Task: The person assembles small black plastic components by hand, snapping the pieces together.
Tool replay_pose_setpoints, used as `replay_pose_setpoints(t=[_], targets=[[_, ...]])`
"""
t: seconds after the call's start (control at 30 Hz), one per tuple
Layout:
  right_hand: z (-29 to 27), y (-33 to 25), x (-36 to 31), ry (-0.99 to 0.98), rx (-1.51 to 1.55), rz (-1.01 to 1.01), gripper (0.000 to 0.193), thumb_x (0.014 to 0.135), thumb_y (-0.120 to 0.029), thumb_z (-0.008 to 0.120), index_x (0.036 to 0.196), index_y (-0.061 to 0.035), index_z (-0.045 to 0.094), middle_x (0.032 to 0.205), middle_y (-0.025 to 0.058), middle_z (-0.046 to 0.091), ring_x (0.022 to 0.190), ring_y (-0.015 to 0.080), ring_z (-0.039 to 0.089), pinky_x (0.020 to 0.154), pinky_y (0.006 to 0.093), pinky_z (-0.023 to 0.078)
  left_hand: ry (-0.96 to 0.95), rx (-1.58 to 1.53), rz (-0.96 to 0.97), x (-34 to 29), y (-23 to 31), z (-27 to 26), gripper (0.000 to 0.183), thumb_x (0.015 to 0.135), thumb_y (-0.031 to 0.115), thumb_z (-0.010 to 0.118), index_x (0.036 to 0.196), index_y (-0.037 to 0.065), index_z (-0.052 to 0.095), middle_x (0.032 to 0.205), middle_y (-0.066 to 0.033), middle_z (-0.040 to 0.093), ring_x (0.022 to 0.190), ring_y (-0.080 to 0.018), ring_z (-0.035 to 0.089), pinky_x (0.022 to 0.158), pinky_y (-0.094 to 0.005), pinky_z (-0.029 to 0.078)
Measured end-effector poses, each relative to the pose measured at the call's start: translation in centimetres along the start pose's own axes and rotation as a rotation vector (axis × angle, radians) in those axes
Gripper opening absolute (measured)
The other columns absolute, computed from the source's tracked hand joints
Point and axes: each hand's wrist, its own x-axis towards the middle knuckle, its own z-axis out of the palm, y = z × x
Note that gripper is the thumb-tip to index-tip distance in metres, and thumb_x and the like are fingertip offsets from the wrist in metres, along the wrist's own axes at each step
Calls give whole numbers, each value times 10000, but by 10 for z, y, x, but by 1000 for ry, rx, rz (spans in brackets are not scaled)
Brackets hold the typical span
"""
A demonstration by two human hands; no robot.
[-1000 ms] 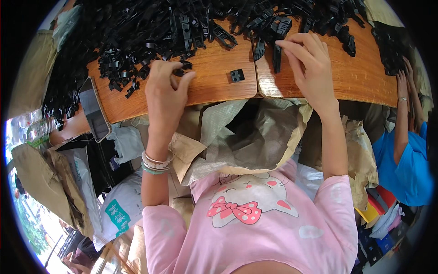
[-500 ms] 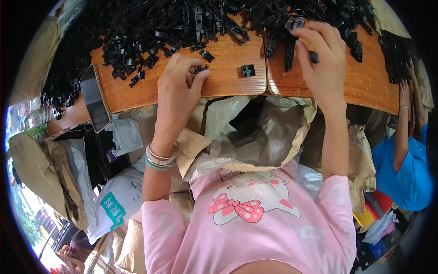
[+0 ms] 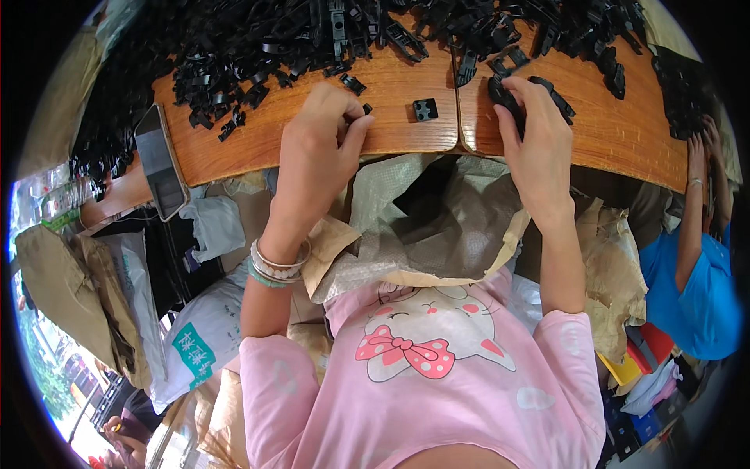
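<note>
My left hand (image 3: 322,144) is closed in a pinch above the wooden table. A tiny dark end of a small black plastic piece (image 3: 368,109) shows at its fingertips; the rest is hidden. My right hand (image 3: 537,148) is closed on a long black plastic part (image 3: 506,100) between thumb and fingers. Beside its fingers lies another long black part (image 3: 556,98). Just beyond them is a black frame-like piece (image 3: 512,59), slightly blurred. Between the hands, apart from both, a small square black block (image 3: 425,109) with a cross-like pattern sits on the tabletop.
Heaps of black plastic parts (image 3: 266,39) cover the far side of the table (image 3: 391,137). A phone (image 3: 160,160) leans at the table's left edge. An open woven sack (image 3: 437,258) hangs before my lap. At the right, another person's arms (image 3: 691,195) reach to the table.
My right hand has drawn back from the pile toward me and now grips a long black part. The left hand has shifted slightly right and turned, hiding most of its small piece.
</note>
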Motion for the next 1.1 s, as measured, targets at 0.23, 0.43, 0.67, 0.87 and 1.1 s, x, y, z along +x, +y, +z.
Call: replay_pose_setpoints(t=[0.23,0.43,0.67,0.87,1.1], targets=[[-9,3,-5,30,227,111,317,830,2,597,1144,-33,566,951,137,576,774,289,583,682,346,467,6,-62,191,9,18,9,126,766,6,679,820,14,565,816,-85,567,598,-199,572,530,-311,454],[-15,-3,-11,-116,399,183,292,808,-34,663,1094,2,621,923,108,625,752,173,600,592,248,460,-32,-128,358,20,17,29,143,745,20,701,827,24,584,846,-75,581,613,-214,577,534,-294,464],[-11,1,1,-124,485,-32,280,811,-49,673,1079,14,622,912,103,616,688,161,584,550,248,464,42,-142,309,19,17,30,176,733,38,721,878,31,622,861,-87,576,610,-218,578,530,-297,471],[-10,-2,6,-171,471,-33,271,809,-36,670,1070,18,622,896,98,610,687,148,585,522,236,460,59,-89,289,10,13,34,168,742,34,711,902,30,659,849,-80,574,609,-205,580,526,-297,451],[-9,-3,3,-185,496,3,276,806,-32,671,1073,19,623,880,94,604,684,144,581,516,231,455,74,-68,316,13,13,36,130,764,18,681,892,38,672,788,-62,555,589,-197,568,508,-306,435]])
